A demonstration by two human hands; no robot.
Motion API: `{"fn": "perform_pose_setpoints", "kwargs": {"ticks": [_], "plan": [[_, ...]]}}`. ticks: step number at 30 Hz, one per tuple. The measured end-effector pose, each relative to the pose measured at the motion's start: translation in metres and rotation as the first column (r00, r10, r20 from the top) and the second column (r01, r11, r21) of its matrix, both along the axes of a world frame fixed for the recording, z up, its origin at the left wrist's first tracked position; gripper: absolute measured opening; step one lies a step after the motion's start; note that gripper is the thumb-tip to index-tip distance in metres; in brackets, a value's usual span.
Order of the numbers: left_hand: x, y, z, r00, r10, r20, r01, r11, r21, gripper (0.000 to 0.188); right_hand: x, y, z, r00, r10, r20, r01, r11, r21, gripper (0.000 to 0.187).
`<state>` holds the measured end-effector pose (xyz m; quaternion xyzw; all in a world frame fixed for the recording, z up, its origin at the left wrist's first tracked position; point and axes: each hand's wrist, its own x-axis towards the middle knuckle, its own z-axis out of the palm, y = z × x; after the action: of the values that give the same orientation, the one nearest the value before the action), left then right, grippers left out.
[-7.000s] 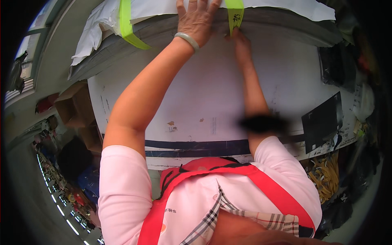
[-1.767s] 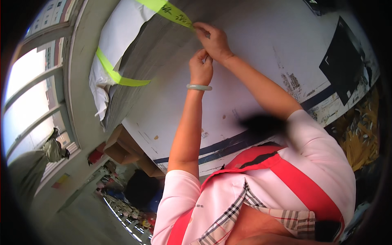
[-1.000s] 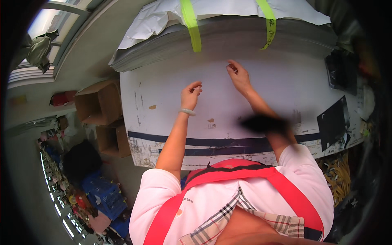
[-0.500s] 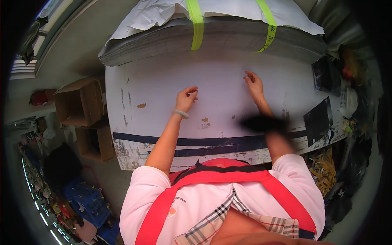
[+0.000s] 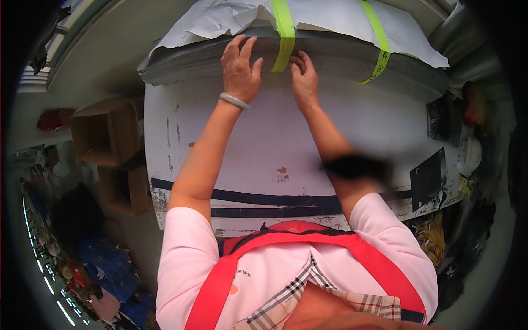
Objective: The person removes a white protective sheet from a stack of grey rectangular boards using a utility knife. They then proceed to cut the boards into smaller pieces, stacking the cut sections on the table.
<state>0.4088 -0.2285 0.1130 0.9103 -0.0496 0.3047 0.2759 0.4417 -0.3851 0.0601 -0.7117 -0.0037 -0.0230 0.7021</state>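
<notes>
A thick stack of grey sheets (image 5: 192,61) lies at the far side of the white table (image 5: 264,148). Crumpled white wrapping paper (image 5: 324,19) covers its top. Two yellow-green strips, a left strip (image 5: 284,34) and a right strip (image 5: 378,38), hang over the stack's near edge. My left hand (image 5: 240,71) reaches to that edge left of the left strip, its fingers spread and empty. Beside the strip's lower end, my right hand (image 5: 306,81) has loosely bent fingers, slightly apart, close to the sheets. Whether its fingertips touch them, I cannot tell.
Open cardboard boxes (image 5: 104,132) stand left of the table, with a blue crate (image 5: 110,264) nearer. A dark sheet (image 5: 428,179) lies at the table's right edge. Yellowish strips (image 5: 430,236) are heaped below it. A blurred black object (image 5: 355,166) hides part of my right forearm.
Both hands have moved away from me, from above the bare tabletop to the stack's near edge. My left hand's fingers have spread. The right hand has also shifted left. The view has shifted slightly.
</notes>
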Motion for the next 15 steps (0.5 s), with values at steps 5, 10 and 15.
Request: {"fn": "perform_pose_setpoints", "kwargs": {"ticks": [5, 10, 15], "plan": [[0.043, 0.017, -0.006, 0.994, -0.04, -0.101, 0.066, 0.96, 0.271, 0.067, 0.006, 0.01, 0.0, 0.993, -0.019, -0.115, 0.028, 0.997, 0.076, 0.05], [0.046, 0.015, -0.021, 0.988, 0.063, -0.138, 0.01, 0.879, 0.476, 0.09, 0.0, 0.016, -0.002, 0.999, -0.031, -0.025, 0.032, 0.999, 0.03, 0.038], [0.047, 0.016, -0.023, 0.988, 0.091, -0.123, -0.014, 0.855, 0.518, 0.093, -0.004, 0.027, 0.002, 0.998, -0.067, 0.017, 0.067, 0.997, 0.03, 0.034]]}}
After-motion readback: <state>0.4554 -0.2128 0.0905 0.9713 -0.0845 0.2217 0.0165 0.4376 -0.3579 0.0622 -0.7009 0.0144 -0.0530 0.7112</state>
